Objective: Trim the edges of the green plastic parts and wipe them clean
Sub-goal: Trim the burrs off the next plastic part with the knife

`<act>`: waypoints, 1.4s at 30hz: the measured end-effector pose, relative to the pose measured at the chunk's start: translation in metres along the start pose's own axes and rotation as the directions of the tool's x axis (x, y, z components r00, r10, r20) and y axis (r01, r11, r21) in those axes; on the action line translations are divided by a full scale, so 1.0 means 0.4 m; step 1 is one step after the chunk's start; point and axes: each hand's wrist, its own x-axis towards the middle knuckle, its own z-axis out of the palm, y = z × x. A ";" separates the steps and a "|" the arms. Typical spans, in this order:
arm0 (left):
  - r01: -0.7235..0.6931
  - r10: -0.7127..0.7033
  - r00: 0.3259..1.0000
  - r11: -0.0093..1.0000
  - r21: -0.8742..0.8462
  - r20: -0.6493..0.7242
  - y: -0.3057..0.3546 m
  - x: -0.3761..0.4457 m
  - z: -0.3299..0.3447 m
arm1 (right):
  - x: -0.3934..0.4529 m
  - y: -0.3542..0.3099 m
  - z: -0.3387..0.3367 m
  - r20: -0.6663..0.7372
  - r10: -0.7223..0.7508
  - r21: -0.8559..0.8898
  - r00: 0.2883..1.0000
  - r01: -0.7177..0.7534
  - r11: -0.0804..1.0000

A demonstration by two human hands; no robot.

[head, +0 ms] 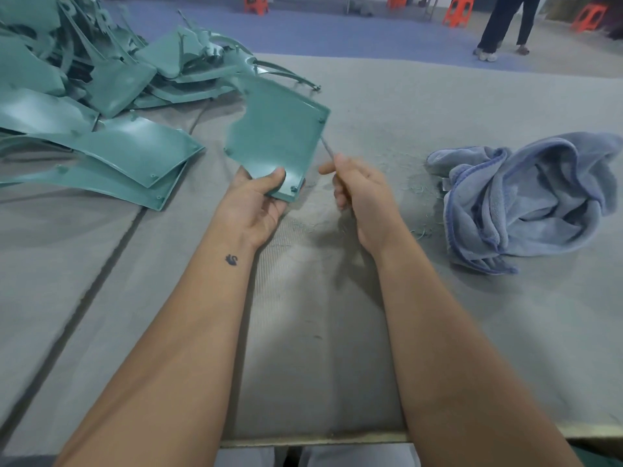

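Head view: we're pinching 1 green part [274, 138] at its near corner, left hand [258, 200] thumb on top. Right hand [359, 193] is curling around a thin trimming tool [327, 149], tip just beyond fingertips at the edge. Looks light, stiff, slick.

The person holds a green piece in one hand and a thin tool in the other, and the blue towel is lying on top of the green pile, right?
Not quite. The head view shows the blue towel lying on the table, right of both hands, away from the green pile.

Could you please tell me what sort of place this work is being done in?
Probably a factory finishing bench: a heap of green plastic parts lies on a grey covered table, with red stools on an open painted floor behind.
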 end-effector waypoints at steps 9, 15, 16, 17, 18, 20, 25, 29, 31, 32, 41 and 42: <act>-0.137 0.141 0.990 0.981 0.140 -0.025 -0.007 0.006 0.015 | -0.013 -0.011 0.014 0.164 0.028 -0.175 0.986 0.001 0.985; -0.117 0.119 0.993 0.985 0.124 -0.012 -0.003 0.002 0.015 | -0.002 -0.004 0.009 0.124 0.031 -0.193 0.992 -0.007 0.981; -0.115 0.117 0.993 0.984 0.136 -0.007 -0.001 0.001 0.014 | 0.000 -0.002 0.007 0.114 0.029 -0.182 0.993 -0.008 0.983; -0.110 0.112 0.994 0.983 0.149 -0.002 0.000 -0.001 0.013 | 0.002 -0.001 0.005 0.103 0.026 -0.162 0.994 -0.009 0.987; -0.102 0.103 0.995 0.982 0.162 0.004 0.001 -0.002 0.013 | 0.005 0.000 0.001 0.088 0.023 -0.134 0.996 -0.011 0.991; -0.081 0.078 0.997 0.977 0.195 0.024 0.003 -0.003 0.012 | 0.011 0.003 -0.006 0.048 0.025 -0.066 0.999 -0.022 0.998; -0.031 0.020 0.999 0.957 0.289 0.041 0.009 -0.008 0.006 | 0.024 0.002 -0.013 -0.109 0.080 0.126 0.991 -0.066 0.990; -0.020 0.016 1.000 0.966 0.259 0.016 0.009 -0.009 0.007 | 0.011 0.002 -0.008 0.054 0.039 0.036 0.998 -0.041 0.998; -0.016 0.016 1.000 0.970 0.241 0.003 0.012 -0.008 0.007 | 0.000 0.001 -0.001 0.188 0.034 -0.083 0.982 -0.019 0.996; -0.013 0.014 1.000 0.968 0.251 -0.002 0.013 -0.010 0.008 | -0.002 0.000 -0.001 0.208 0.035 -0.108 0.978 -0.012 0.994; 0.042 -0.058 0.998 0.934 0.354 0.036 0.021 -0.022 0.002 | 0.019 -0.004 -0.016 -0.116 0.089 0.182 0.989 -0.066 0.981; 0.037 -0.054 0.998 0.935 0.353 0.038 0.020 -0.023 0.003 | 0.020 -0.004 -0.016 -0.168 0.112 0.220 0.979 -0.074 0.973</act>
